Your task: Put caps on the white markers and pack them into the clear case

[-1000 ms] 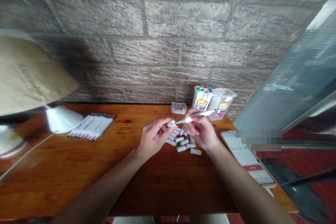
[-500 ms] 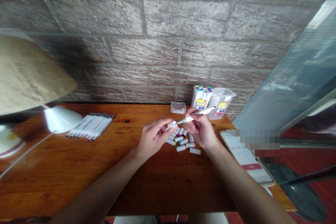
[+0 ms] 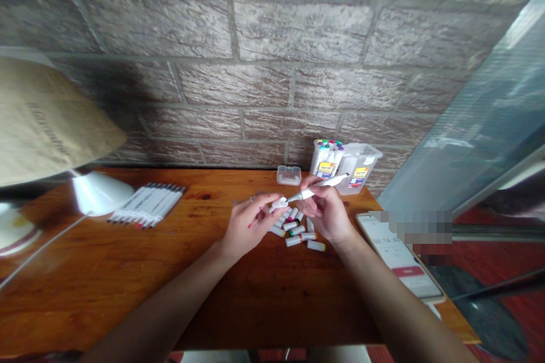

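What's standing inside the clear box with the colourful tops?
White markers with coloured ends, upright. The label and right hand hide their lower parts, so I can't see those.

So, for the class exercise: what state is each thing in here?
Held marker: tip uncapped, tilted, in the right hand
White cap: open end facing that tip, in the left hand
Loose caps: lying in a scattered cluster
Row of markers: laid side by side
Marker box: upright, holding markers
Clear container: upright
Phone: flat, screen lit
Small clear case: lid state unclear
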A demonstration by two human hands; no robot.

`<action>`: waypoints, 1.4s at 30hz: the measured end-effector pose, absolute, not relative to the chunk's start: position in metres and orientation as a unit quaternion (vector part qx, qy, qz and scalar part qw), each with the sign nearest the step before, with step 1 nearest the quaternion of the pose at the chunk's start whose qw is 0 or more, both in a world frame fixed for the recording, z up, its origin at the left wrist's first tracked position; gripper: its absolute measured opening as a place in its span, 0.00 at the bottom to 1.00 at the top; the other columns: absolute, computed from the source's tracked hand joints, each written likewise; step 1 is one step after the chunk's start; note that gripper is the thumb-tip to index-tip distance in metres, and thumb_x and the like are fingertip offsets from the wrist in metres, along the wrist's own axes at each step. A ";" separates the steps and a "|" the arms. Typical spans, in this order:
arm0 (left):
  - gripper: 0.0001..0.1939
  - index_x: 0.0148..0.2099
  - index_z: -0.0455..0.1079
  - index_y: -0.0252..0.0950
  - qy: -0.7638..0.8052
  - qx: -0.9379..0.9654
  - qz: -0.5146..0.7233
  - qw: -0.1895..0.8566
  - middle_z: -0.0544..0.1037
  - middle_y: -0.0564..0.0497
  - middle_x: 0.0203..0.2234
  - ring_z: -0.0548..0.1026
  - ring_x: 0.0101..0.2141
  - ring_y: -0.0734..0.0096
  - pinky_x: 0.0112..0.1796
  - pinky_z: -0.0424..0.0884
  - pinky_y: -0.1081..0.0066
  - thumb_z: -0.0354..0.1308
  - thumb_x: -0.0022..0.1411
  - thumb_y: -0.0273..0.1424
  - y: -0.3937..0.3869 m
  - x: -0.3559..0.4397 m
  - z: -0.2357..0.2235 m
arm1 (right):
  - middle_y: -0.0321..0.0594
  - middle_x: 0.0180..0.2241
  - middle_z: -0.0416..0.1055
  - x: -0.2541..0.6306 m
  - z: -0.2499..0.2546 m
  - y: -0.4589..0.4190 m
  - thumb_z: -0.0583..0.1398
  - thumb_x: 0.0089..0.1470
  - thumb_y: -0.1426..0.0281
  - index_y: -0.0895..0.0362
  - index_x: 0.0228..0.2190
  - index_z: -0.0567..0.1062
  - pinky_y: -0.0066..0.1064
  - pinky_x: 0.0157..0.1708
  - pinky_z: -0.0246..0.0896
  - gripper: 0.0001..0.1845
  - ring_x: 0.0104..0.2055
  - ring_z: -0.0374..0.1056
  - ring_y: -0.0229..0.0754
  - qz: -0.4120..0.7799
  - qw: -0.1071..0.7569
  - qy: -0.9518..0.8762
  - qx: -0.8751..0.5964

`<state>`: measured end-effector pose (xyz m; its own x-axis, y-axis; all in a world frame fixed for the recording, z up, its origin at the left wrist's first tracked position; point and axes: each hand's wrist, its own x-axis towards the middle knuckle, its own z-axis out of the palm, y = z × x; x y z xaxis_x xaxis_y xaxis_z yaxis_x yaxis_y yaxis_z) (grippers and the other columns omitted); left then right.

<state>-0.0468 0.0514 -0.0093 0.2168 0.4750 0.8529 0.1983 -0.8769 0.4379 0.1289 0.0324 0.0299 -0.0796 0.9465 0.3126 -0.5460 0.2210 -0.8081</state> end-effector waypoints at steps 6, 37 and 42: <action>0.11 0.46 0.74 0.34 0.198 0.779 0.585 0.108 0.76 0.56 0.22 0.71 0.20 0.80 0.25 0.70 0.80 0.65 0.61 0.29 0.048 -0.048 -0.003 | 0.23 0.11 0.51 0.127 0.031 0.030 0.58 0.49 0.67 0.55 0.29 0.71 0.24 0.16 0.37 0.05 0.13 0.36 0.29 0.656 0.580 -0.441 -0.196; 0.14 0.50 0.72 0.36 0.168 0.787 0.587 0.093 0.82 0.51 0.31 0.75 0.23 0.80 0.28 0.74 0.79 0.65 0.61 0.26 0.048 -0.048 -0.003 | 0.25 0.13 0.56 0.130 0.031 0.030 0.59 0.51 0.66 0.55 0.30 0.72 0.23 0.17 0.39 0.06 0.14 0.36 0.29 0.690 0.573 -0.408 -0.172; 0.16 0.50 0.72 0.36 0.159 0.788 0.588 0.090 0.82 0.51 0.33 0.74 0.22 0.81 0.28 0.73 0.80 0.65 0.60 0.23 0.048 -0.048 -0.002 | 0.25 0.13 0.54 0.129 0.031 0.030 0.58 0.52 0.66 0.55 0.30 0.71 0.23 0.17 0.39 0.05 0.14 0.36 0.29 0.691 0.570 -0.411 -0.171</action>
<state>-0.0482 0.0478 -0.0022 0.2578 0.3561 0.8982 0.1439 -0.9334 0.3287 0.1292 0.0298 0.0310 -0.2926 0.9274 0.2330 -0.6463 -0.0122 -0.7630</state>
